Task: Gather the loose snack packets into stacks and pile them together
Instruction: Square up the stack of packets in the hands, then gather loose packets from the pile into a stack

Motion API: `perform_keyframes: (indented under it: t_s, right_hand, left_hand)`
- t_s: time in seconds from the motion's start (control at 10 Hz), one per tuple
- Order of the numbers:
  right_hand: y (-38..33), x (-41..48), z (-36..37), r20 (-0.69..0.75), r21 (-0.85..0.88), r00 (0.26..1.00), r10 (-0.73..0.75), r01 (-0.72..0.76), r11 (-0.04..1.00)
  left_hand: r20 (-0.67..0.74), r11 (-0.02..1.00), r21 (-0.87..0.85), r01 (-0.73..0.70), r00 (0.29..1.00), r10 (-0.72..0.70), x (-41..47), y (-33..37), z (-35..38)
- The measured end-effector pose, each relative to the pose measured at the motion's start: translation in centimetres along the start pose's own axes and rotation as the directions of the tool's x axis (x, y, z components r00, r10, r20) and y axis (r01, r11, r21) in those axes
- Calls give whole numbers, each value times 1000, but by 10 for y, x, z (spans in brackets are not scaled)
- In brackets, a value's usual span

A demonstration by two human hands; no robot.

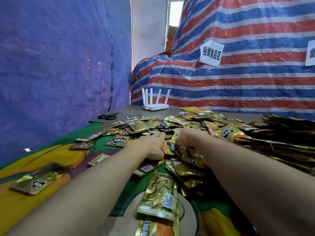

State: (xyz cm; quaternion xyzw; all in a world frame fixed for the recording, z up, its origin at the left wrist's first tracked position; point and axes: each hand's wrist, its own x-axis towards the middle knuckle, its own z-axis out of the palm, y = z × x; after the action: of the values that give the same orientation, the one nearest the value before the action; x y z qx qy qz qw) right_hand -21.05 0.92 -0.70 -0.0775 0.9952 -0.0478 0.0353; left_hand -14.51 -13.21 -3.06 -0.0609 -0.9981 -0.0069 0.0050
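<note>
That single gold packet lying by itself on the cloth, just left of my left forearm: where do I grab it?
Pinch the lone packet at its near short end, coming down from the near-left side with the left hand. It lies flat, barcode up, apart from the heap, so that free end can probably be lifted between thumb and fingers.

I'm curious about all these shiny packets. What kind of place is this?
Probably a food-packing workroom: gold snack packets cover the table, a striped tarp hangs behind, and its paper sign names a food-bundling area.
</note>
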Motion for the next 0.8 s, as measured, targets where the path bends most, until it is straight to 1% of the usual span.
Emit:
perform_keyframes:
  t_s: [0.1, 0.2, 0.3, 0.4, 0.5, 0.6, 0.7, 0.8]
  right_hand:
    - [-2, 0, 2, 67, 87, 997, 42, -47, 995]
    - [-4, 2, 3, 167, 192, 986, 24, -57, 980]
    - [-1, 7, 7, 98, 250, 994, 54, -77, 965]
    - [6, 9, 11, 14, 313, 989, 146, -143, 939]
    - [6, 8, 0, 45, 296, 994, 104, -112, 948]
    - [3, 2, -9, 122, 293, 993, -4, -33, 955]
    - [-6, -1, -16, 171, 261, 984, 57, -101, 960]
    - [-11, 1, -16, 133, 298, 991, 26, -65, 952]
  left_hand:
    - [-91, 992, 129, -18, 995, 30, -6, -1, 2]
    - [-109, 995, 99, 25, 994, -14, -13, -5, 3]
    - [-147, 998, -33, 47, 988, -52, -25, -17, -1]
    - [-231, 963, -265, 56, 966, -120, -38, -35, -3]
    - [-330, 835, -549, 31, 910, -251, -50, -48, -6]
    - [-335, 598, -801, -29, 849, -408, -57, -53, -8]
    - [-306, 470, -883, -19, 782, -543, -62, -57, -9]
    - [-250, 402, -915, 17, 760, -600, -73, -57, -7]
